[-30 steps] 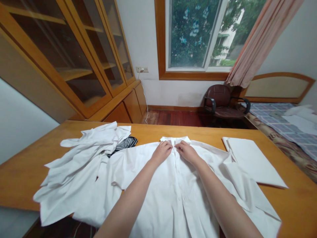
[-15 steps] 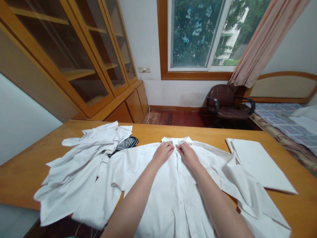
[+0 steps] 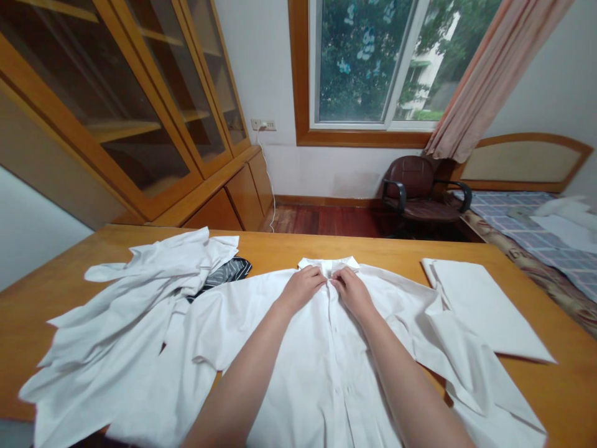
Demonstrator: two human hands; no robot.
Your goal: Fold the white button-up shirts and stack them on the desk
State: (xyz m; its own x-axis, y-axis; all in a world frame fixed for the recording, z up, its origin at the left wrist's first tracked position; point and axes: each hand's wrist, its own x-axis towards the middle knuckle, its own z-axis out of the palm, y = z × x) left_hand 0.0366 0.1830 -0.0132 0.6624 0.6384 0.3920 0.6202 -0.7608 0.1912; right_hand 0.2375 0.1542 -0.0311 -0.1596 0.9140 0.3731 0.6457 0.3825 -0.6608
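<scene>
A white button-up shirt lies spread on the wooden table, its collar at the far side and its front facing up. Just below the collar, my left hand pinches one edge of the front opening. My right hand pinches the other edge, close beside it. The fingertips nearly meet at the top of the button strip; whether a button is between them is too small to tell. Both sleeves stretch out sideways, the right one creased and folded.
Several white garments are heaped on the table's left, with a black patterned cloth beside them. A folded white shirt lies at the right of the table. Beyond stand a chair, a bed and a glass-fronted cabinet.
My view has shifted slightly to the right. Both hands stay at the shirt's neckline, still pinching, with only slight finger movement.
</scene>
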